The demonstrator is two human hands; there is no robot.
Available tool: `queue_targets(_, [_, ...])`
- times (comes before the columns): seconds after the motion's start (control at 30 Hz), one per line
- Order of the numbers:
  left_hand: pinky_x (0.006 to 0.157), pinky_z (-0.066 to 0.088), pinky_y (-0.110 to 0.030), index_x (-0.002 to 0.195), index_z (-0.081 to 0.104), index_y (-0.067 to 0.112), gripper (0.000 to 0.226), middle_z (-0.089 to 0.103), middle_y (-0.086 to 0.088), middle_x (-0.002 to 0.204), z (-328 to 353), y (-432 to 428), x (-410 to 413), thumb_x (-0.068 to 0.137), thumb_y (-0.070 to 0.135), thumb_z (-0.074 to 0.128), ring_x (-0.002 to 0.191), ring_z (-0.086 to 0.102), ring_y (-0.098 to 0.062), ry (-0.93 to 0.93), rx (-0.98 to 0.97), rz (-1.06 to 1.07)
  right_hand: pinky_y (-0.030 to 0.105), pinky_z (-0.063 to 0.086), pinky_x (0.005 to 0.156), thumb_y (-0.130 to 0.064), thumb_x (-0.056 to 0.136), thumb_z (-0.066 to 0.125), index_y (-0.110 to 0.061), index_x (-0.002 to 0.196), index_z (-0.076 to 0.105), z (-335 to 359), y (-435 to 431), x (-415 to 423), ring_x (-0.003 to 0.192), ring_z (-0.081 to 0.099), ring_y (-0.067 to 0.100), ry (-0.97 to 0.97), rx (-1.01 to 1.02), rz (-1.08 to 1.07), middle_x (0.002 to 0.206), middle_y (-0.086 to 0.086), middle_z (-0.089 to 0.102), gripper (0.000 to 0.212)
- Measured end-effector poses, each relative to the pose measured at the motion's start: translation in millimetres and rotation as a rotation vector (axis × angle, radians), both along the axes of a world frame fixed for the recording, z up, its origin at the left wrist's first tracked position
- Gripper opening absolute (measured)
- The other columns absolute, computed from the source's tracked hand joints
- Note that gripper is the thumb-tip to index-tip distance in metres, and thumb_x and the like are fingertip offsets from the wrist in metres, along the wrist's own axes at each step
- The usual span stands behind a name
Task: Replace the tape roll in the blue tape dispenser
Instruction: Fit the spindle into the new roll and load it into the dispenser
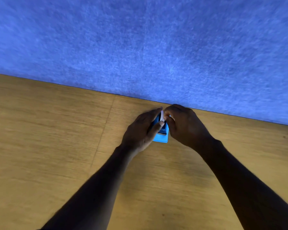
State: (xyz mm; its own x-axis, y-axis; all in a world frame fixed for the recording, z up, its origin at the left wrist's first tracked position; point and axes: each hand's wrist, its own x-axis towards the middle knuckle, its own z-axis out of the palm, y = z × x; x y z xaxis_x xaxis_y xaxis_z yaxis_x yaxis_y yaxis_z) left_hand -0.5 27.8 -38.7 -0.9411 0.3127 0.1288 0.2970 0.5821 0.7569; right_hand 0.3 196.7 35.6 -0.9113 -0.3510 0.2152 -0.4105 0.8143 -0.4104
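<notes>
Both bare forearms reach forward over a wooden tabletop (56,146) toward its far edge, where a blue felt-like panel (140,39) rises behind it. The blue tape dispenser (161,138) sits on the wood close to that edge, mostly hidden between the two hands — only its near, lower end and a dark strip across it show clearly. The left hand (140,130) cups the dispenser's left side, fingers curled along it and thumb laid across toward the middle; it is closed around the dispenser body. The right hand (184,127) comes in from the other side, fingers bent and bunched at the top of the dispenser, pinching a small white piece (162,117) — probably the tape roll or its core, seen edge-on; too little shows to say which. That white piece stands upright between the fingertips of both hands, at the dispenser's far end. Whether it sits in the dispenser's cradle or is held just above it cannot be told. The picture is slightly blurred.
</notes>
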Motion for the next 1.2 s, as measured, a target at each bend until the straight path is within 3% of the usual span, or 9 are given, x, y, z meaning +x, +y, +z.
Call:
queue_targets(0.07, [0.103,0.045,-0.035,0.15,0.04,0.033,0.05,0.052,0.01,0.145,-0.2,2.7,-2.4,0.102,0.048,0.042,0.134,0.045,-0.008,-0.002,0.001,0.016,0.039,0.051,0.064,-0.012,0.091,0.053,-0.008,0.089,0.061,0.8,-1.0,0.3,0.074,0.061,0.023,0.017,0.001,0.002,0.087,0.007,0.065,0.01])
queue_targets(0.23, [0.099,0.043,-0.025,0.146,0.044,0.037,0.05,0.054,0.013,0.142,-2.0,3.5,-0.8,0.098,0.048,0.051,0.129,0.046,-0.003,-0.018,0.049,0.073,0.042,0.052,0.064,-0.011,0.092,0.052,-0.007,0.09,0.06,2.5,-0.3,1.5,0.074,0.062,0.025,0.008,-0.005,-0.004,0.088,0.009,0.066,0.01])
queue_targets(0.4, [0.098,0.049,-0.035,0.149,0.037,0.04,0.058,0.054,0.013,0.141,-3.1,1.3,-3.6,0.095,0.048,0.054,0.126,0.05,-0.006,-0.076,0.082,0.053,0.044,0.051,0.064,-0.011,0.093,0.051,-0.007,0.092,0.06,3.3,-2.2,-0.6,0.073,0.06,0.022,-0.004,-0.03,-0.018,0.085,0.007,0.065,0.009])
queue_targets(0.53, [0.1,0.041,-0.025,0.151,0.034,0.041,0.061,0.051,0.013,0.145,-3.0,1.2,-2.8,0.094,0.055,0.048,0.13,0.045,-0.005,-0.064,0.058,0.045,0.042,0.051,0.061,-0.012,0.093,0.051,-0.008,0.091,0.059,4.3,-3.4,-0.1,0.071,0.06,0.02,-0.008,-0.035,-0.01,0.083,0.006,0.066,0.009])
queue_targets(0.67, [0.101,0.047,-0.036,0.147,0.045,0.032,0.048,0.057,0.012,0.139,-2.1,4.1,-6.2,0.101,0.048,0.045,0.128,0.05,-0.008,-0.049,0.064,0.022,0.041,0.051,0.062,-0.012,0.093,0.051,-0.008,0.09,0.059,5.4,-4.1,0.7,0.071,0.06,0.02,-0.019,-0.051,-0.016,0.083,0.006,0.065,0.009])
queue_targets(0.87, [0.096,0.044,-0.023,0.145,0.042,0.041,0.05,0.053,0.016,0.141,-6.2,2.1,-4.5,0.097,0.049,0.051,0.127,0.048,-0.001,-0.045,0.085,0.047,0.048,0.053,0.068,-0.008,0.091,0.051,-0.007,0.092,0.06,7.4,-3.1,0.2,0.078,0.064,0.025,-0.06,-0.088,-0.021,0.087,0.009,0.069,0.01])
queue_targets(1.07, [0.103,0.045,-0.034,0.148,0.039,0.041,0.054,0.051,0.017,0.143,-7.0,0.8,-6.2,0.097,0.056,0.044,0.131,0.045,-0.003,-0.062,0.075,0.026,0.046,0.054,0.067,-0.011,0.09,0.049,-0.008,0.091,0.06,8.1,-2.5,1.0,0.077,0.064,0.022,-0.061,-0.102,-0.018,0.086,0.008,0.068,0.012])
queue_targets(1.2, [0.094,0.053,-0.037,0.142,0.045,0.042,0.045,0.056,0.015,0.136,-7.6,1.0,-7.3,0.098,0.051,0.048,0.122,0.053,-0.005,-0.072,0.1,0.035,0.045,0.055,0.065,-0.01,0.09,0.049,-0.008,0.09,0.06,8.5,-2.3,2.0,0.076,0.065,0.022,-0.061,-0.129,-0.017,0.086,0.009,0.069,0.011])
